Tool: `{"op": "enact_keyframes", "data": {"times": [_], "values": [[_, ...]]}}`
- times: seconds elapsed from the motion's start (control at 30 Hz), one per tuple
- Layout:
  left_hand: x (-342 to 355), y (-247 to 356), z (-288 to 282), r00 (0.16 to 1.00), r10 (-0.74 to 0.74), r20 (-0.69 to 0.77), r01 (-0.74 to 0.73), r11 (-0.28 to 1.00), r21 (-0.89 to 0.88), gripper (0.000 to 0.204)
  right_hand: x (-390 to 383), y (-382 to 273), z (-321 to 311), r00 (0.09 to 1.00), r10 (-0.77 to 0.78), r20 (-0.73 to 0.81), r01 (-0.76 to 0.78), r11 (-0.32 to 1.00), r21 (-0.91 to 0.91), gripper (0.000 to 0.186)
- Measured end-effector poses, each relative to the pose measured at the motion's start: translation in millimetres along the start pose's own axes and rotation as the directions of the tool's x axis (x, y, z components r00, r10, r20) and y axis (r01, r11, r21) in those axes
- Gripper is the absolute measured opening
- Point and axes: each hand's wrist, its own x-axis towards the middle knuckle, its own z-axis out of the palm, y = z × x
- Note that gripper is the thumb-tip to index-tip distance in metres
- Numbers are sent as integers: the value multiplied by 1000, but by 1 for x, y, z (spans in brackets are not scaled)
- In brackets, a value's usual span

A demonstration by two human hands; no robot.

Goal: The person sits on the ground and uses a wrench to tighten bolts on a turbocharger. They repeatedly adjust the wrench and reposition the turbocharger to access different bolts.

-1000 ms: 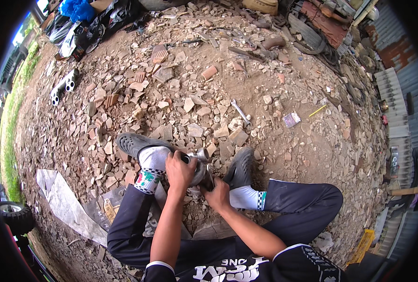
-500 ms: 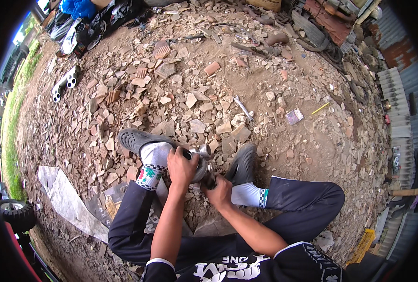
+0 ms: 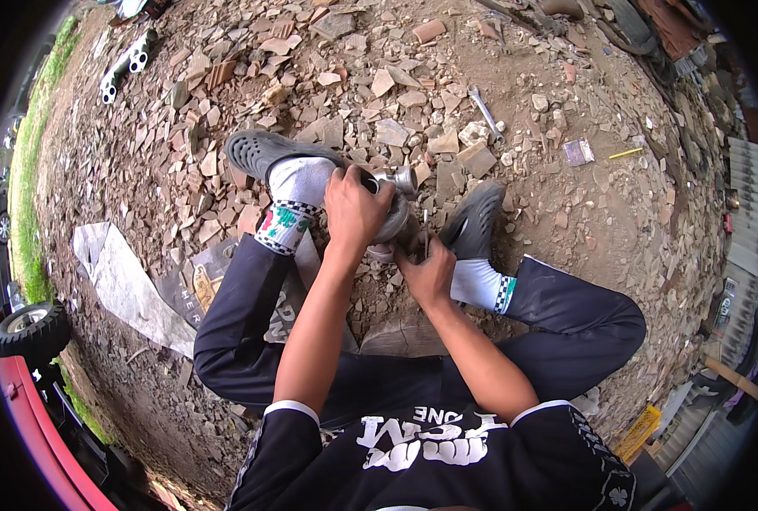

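My left hand [image 3: 355, 209] is closed over a grey metal machine part [image 3: 396, 220] with round, pipe-like ends, held between my feet just above the ground. One shiny cylindrical end [image 3: 406, 179] sticks out beyond my fingers. At the near right side of the part, my right hand [image 3: 427, 271] is closed, thumb and fingers pinched around a slim metal piece [image 3: 425, 221] that points up. My fingers hide most of that piece, so its kind does not show. A grey clog [image 3: 285, 156] is beside my left hand, and another clog [image 3: 474, 220] is to the right of my right hand.
A combination spanner [image 3: 485, 112] lies on the broken-tile ground beyond my feet. Right of it are a small packet [image 3: 578, 152] and a yellow stick [image 3: 626, 153]. A metal pipe piece [image 3: 129, 64] lies far left. A pale sheet [image 3: 132, 285] spreads left of my leg.
The view has tipped nearer to me, so the ground things sit higher. My right hand has shifted along the part, and the slim metal piece now stands up from its fingers. My left hand keeps its hold.
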Motion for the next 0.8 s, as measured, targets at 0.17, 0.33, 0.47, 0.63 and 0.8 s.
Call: {"op": "enact_keyframes", "data": {"times": [0.17, 0.33, 0.47, 0.63, 0.8], "values": [[-3, 0, 2, 999, 22, -36, -22, 1000, 10, 61, -1, -2, 7, 999, -10, -42, 9, 999, -36, 30], [-3, 0, 3, 998, 24, -55, -23, 999, 24, 64, 0, -10, 10, 998, 67, 5, -68, 997, 44, 30], [-2, -3, 6, 998, 31, -60, -29, 999, 34, 62, 2, -11, 7, 999, 46, 30, -48, 996, 71, 31], [0, 1, 0, 1000, -11, 10, 12, 1000, -17, 59, -1, -4, 12, 1000, -13, -18, 14, 1000, 23, 32], [-1, 0, 1, 1000, 10, -30, -10, 1000, 3, 57, -2, -4, 11, 999, 5, -36, -5, 1000, 8, 30]]}}
